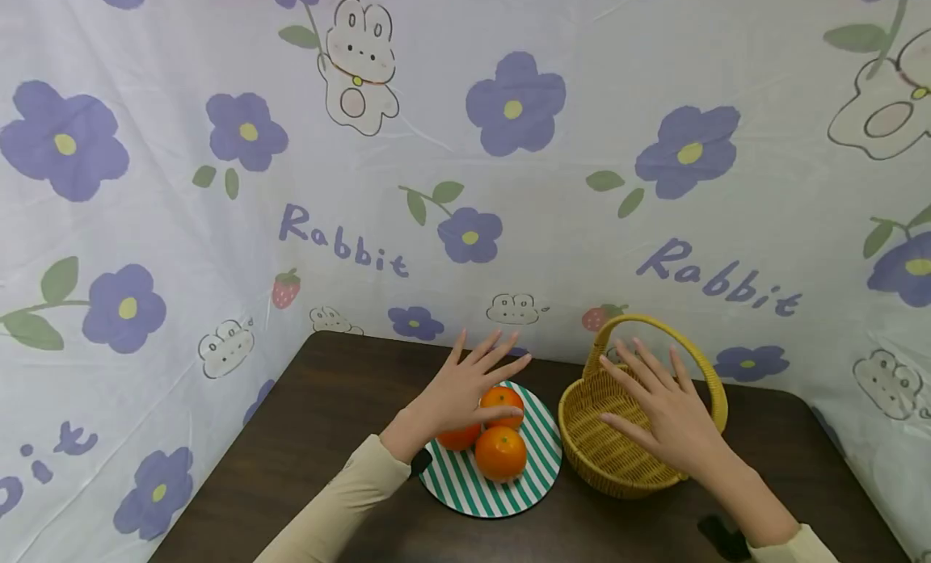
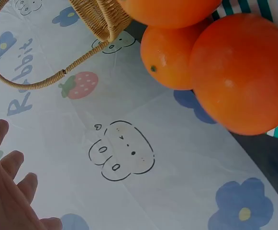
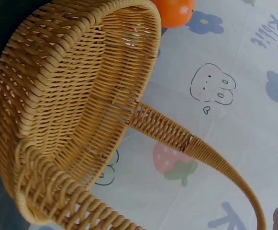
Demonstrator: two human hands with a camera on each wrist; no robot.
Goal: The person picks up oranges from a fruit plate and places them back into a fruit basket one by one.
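Note:
Three oranges (image 1: 501,455) sit together on a round plate (image 1: 538,474) with green and white stripes. My left hand (image 1: 465,389) is held over the plate with fingers spread, partly hiding the oranges behind it; nothing is in it. To the right stands a yellow wicker basket (image 1: 618,474) with a tall arched handle (image 1: 716,377), and no fruit shows inside it. My right hand (image 1: 665,413) hovers over the basket, fingers straight and apart, holding nothing. In the right wrist view the basket (image 3: 81,86) lies large in front, with one orange (image 3: 174,12) beyond its rim.
Everything stands on a dark brown table (image 1: 313,434). Behind and to the left hangs a white cloth (image 1: 436,78) printed with purple flowers and rabbits, close along the table's back edge. A dark strap (image 1: 723,537) is at the right wrist.

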